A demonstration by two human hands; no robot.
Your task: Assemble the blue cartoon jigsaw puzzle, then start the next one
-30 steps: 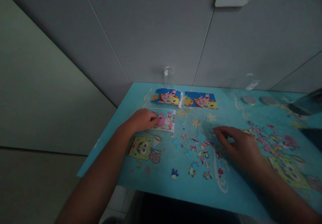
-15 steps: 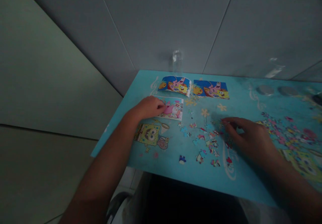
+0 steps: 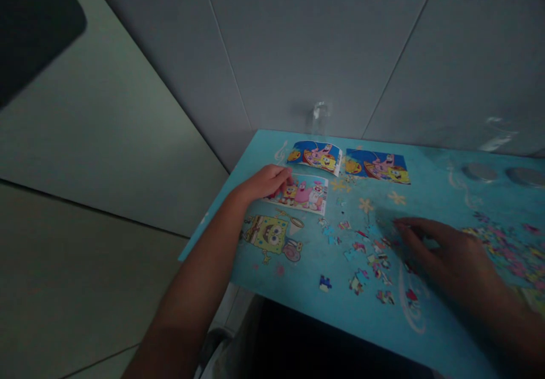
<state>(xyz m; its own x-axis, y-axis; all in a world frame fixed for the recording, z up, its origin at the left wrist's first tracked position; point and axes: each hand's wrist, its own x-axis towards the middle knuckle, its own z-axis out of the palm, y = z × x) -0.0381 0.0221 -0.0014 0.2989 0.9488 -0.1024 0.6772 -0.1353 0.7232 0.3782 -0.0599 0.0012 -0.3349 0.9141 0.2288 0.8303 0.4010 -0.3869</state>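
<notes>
Puzzle pieces (image 3: pixel 361 254) lie scattered mid-worktop (image 3: pixel 298 288). My right hand (image 3: pixel 451 254) rests flat among them, fingers (image 3: pixel 409 228) spread open, gripping nothing. My left hand (image 3: pixel 266 181) lies on a picture card's (image 3: pixel 309 193) left edge, fingers loosely curled, holding nothing I can see.
</notes>
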